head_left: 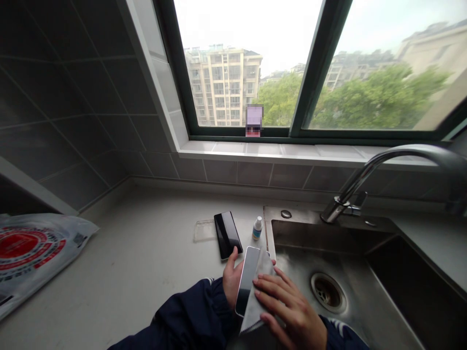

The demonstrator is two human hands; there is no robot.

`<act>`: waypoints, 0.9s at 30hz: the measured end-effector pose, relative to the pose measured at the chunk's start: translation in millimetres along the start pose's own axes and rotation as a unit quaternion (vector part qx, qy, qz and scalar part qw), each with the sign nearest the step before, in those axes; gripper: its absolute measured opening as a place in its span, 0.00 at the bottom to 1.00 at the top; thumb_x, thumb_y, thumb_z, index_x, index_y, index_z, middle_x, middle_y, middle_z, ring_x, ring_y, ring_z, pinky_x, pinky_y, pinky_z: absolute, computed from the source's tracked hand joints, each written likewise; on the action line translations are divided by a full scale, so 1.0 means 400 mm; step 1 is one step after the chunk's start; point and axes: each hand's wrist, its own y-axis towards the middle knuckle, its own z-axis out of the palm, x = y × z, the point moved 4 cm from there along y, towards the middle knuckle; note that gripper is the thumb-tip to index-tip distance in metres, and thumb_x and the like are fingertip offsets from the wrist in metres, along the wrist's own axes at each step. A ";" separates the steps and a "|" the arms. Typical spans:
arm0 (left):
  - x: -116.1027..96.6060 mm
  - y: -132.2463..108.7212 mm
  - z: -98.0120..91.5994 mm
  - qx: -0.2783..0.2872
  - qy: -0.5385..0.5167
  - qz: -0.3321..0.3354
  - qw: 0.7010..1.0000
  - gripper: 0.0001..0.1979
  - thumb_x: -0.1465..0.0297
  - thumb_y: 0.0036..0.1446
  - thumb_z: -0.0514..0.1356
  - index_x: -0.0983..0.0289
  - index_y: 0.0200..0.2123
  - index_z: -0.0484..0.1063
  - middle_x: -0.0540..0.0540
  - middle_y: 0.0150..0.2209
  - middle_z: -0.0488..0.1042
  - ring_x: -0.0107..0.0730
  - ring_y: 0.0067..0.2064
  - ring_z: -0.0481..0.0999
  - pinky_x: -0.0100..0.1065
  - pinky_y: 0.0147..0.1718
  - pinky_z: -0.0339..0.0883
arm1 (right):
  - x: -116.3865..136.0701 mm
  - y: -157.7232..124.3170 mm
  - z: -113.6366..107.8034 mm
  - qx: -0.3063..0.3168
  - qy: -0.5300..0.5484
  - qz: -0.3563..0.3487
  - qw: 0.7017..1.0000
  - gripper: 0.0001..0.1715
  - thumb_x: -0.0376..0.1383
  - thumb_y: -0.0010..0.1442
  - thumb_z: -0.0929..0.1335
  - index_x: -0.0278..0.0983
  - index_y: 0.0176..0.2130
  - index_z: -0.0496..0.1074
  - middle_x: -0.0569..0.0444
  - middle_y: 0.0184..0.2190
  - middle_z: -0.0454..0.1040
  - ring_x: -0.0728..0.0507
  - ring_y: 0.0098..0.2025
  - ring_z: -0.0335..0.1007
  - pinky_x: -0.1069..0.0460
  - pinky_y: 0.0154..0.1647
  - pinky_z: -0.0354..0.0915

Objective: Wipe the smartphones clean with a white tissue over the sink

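A white-edged smartphone [243,290] tilts over the counter's front edge beside the sink, and my left hand [230,284] is wrapped round its left side, thumb up. Over the right part of its screen lies a grey cleaning cloth [257,274] with a zigzag edge. My right hand [292,306] presses this cloth against the screen, fingers stretched across it. Just beyond my left thumb, a black smartphone [227,234] lies screen up, partly over a clear phone case [203,232]. A small white spray bottle [257,228] with a blue label stands upright near the sink rim.
To the right is a steel sink [292,262] with a drain [328,292] and a curved chrome faucet [359,182]. A printed plastic bag [40,257] rests on the counter [146,243] at the far left. A window [251,63] rises behind a tiled sill.
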 end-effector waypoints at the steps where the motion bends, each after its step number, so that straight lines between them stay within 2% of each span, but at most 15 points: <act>1: -0.001 0.000 0.002 -0.007 -0.008 0.003 1.000 0.41 0.41 0.56 0.44 0.72 0.52 0.69 0.62 0.36 0.74 0.46 0.43 0.72 0.43 0.47 0.59 | -0.005 0.000 -0.001 -0.002 -0.006 0.004 1.000 0.22 0.33 0.63 0.66 0.39 0.57 0.69 0.47 0.55 0.73 0.38 0.61 0.65 0.37 0.67 0.52; 7: 0.005 -0.001 -0.003 -0.006 -0.018 -0.004 1.000 0.35 0.45 0.58 0.48 0.66 0.56 0.67 0.63 0.43 0.73 0.44 0.45 0.73 0.42 0.49 0.58 | -0.054 -0.012 0.002 0.060 -0.065 0.028 0.996 0.24 0.33 0.64 0.65 0.37 0.59 0.66 0.47 0.63 0.63 0.38 0.66 0.55 0.38 0.69 0.49; 10: 0.007 -0.001 -0.006 -0.004 -0.017 0.001 1.000 0.36 0.46 0.59 0.47 0.68 0.57 0.66 0.65 0.47 0.73 0.47 0.48 0.72 0.44 0.52 0.56 | -0.070 -0.021 0.009 0.062 -0.075 0.050 0.994 0.23 0.34 0.65 0.65 0.36 0.59 0.66 0.47 0.66 0.57 0.37 0.69 0.50 0.37 0.68 0.49; 12: 0.007 -0.002 -0.004 -0.002 -0.012 0.001 1.000 0.36 0.47 0.59 0.47 0.68 0.58 0.65 0.65 0.48 0.72 0.49 0.51 0.71 0.45 0.53 0.55 | -0.075 -0.024 0.013 0.057 -0.075 0.059 0.994 0.25 0.34 0.65 0.65 0.35 0.60 0.64 0.46 0.67 0.55 0.37 0.69 0.48 0.37 0.68 0.49; 16: 0.006 -0.001 0.003 -0.004 -0.002 0.005 1.000 0.37 0.46 0.58 0.49 0.67 0.59 0.64 0.65 0.50 0.72 0.50 0.53 0.70 0.44 0.55 0.53 | -0.081 -0.026 0.018 0.068 -0.096 0.062 0.991 0.34 0.35 0.66 0.63 0.34 0.67 0.52 0.46 0.67 0.54 0.36 0.70 0.44 0.37 0.67 0.51; 19: 0.006 0.000 0.005 0.000 -0.001 0.006 1.000 0.37 0.45 0.57 0.49 0.67 0.59 0.65 0.65 0.51 0.72 0.50 0.53 0.70 0.43 0.56 0.53 | -0.081 -0.024 0.017 0.079 -0.114 0.053 0.989 0.33 0.35 0.66 0.63 0.35 0.68 0.52 0.46 0.67 0.53 0.35 0.70 0.43 0.36 0.67 0.51; 22: 0.004 -0.001 -0.001 0.003 -0.008 0.005 1.000 0.37 0.45 0.58 0.49 0.67 0.60 0.63 0.64 0.49 0.73 0.48 0.50 0.72 0.42 0.54 0.54 | -0.069 -0.017 0.013 0.085 -0.107 0.039 0.990 0.32 0.36 0.66 0.63 0.35 0.67 0.55 0.46 0.67 0.55 0.35 0.70 0.44 0.35 0.68 0.48; 27: 0.002 0.002 -0.019 -0.002 -0.040 -0.008 0.999 0.37 0.45 0.58 0.47 0.66 0.58 0.65 0.60 0.38 0.74 0.36 0.34 0.73 0.38 0.43 0.61 | -0.019 -0.004 0.004 0.073 -0.034 -0.022 0.997 0.28 0.41 0.65 0.64 0.36 0.61 0.64 0.46 0.60 0.67 0.35 0.67 0.53 0.33 0.70 0.36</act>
